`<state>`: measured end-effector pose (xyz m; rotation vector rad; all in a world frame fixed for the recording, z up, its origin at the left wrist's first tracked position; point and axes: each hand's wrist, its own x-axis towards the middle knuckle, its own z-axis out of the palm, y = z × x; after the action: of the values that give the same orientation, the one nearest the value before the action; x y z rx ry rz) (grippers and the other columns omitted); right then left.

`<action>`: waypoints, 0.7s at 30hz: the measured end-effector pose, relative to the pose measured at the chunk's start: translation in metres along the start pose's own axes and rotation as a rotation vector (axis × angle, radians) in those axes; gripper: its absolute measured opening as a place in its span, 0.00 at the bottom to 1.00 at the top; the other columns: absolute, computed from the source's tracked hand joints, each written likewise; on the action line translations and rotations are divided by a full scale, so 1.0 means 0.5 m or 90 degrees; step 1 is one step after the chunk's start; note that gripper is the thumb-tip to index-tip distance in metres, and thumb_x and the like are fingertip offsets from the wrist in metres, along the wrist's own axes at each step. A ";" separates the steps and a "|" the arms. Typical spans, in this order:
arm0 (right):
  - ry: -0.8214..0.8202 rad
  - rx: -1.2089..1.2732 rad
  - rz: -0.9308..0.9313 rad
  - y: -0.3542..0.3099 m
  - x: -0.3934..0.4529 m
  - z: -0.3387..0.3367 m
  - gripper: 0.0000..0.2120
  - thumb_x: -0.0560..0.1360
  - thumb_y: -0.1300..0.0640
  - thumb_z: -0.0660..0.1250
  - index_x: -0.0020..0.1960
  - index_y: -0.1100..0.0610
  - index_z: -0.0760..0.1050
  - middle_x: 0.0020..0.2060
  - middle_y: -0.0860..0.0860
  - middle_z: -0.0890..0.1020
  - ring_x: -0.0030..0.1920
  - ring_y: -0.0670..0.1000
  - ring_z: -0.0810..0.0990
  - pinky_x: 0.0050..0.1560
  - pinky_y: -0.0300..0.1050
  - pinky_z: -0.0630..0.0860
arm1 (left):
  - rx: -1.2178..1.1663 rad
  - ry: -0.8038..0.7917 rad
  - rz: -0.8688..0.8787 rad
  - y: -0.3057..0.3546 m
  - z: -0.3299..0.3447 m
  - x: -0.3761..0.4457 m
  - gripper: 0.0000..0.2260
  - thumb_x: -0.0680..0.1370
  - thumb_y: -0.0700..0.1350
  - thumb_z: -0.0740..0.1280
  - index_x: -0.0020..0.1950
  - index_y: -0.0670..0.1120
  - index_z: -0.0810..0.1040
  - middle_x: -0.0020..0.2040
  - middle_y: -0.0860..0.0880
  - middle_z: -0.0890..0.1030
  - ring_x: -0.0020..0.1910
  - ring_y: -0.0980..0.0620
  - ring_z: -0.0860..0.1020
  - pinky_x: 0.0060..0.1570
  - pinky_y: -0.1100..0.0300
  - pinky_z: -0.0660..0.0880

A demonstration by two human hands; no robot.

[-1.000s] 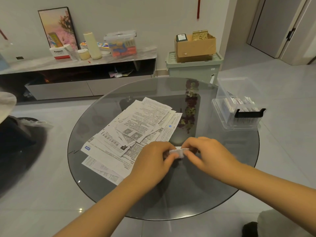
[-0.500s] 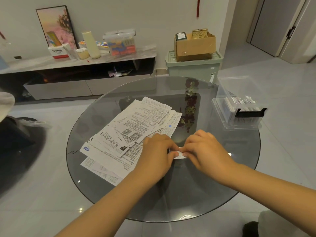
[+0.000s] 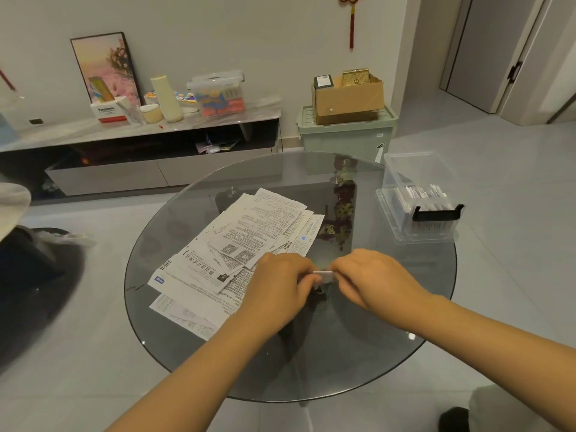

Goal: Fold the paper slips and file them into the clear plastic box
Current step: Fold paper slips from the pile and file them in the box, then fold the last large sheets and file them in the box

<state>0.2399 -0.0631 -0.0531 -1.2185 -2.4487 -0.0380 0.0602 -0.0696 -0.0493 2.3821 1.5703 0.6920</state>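
Two hands fold a small paper slip over a round glass table.

A loose pile of printed paper slips lies on the left half of the glass table. Just right of it, the left hand and the right hand each pinch one end of a small folded slip between curled fingers. At the table's far right edge stands the clear plastic box, with folded slips standing inside.

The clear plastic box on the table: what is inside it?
The clear plastic box holds a row of folded paper slips standing on edge. Its black handle hides the nearest ones.
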 end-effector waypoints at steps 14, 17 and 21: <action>0.064 0.227 0.233 0.056 0.018 -0.169 0.06 0.76 0.57 0.66 0.47 0.53 0.82 0.32 0.36 0.74 0.34 0.37 0.74 0.39 0.25 0.68 | -0.350 0.069 -0.124 0.127 -0.048 0.109 0.04 0.75 0.40 0.69 0.41 0.45 0.80 0.26 0.53 0.78 0.25 0.64 0.74 0.31 0.76 0.67; 0.060 0.234 0.266 0.089 0.015 -0.197 0.06 0.75 0.56 0.66 0.47 0.50 0.82 0.33 0.37 0.77 0.36 0.38 0.75 0.38 0.26 0.68 | -0.353 0.029 -0.107 0.147 -0.052 0.155 0.06 0.74 0.42 0.70 0.39 0.51 0.80 0.25 0.53 0.78 0.26 0.63 0.75 0.30 0.75 0.67; 0.133 0.243 0.338 0.137 0.009 -0.227 0.05 0.74 0.56 0.68 0.43 0.48 0.81 0.34 0.42 0.81 0.36 0.43 0.78 0.36 0.30 0.72 | -0.411 0.002 -0.068 0.183 -0.046 0.216 0.05 0.75 0.43 0.70 0.50 0.50 0.81 0.36 0.53 0.83 0.34 0.59 0.81 0.41 0.69 0.74</action>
<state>0.3291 -0.0399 0.0423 -1.5437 -1.7849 0.4086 0.1580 -0.0112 0.0377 1.8104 1.2140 0.9934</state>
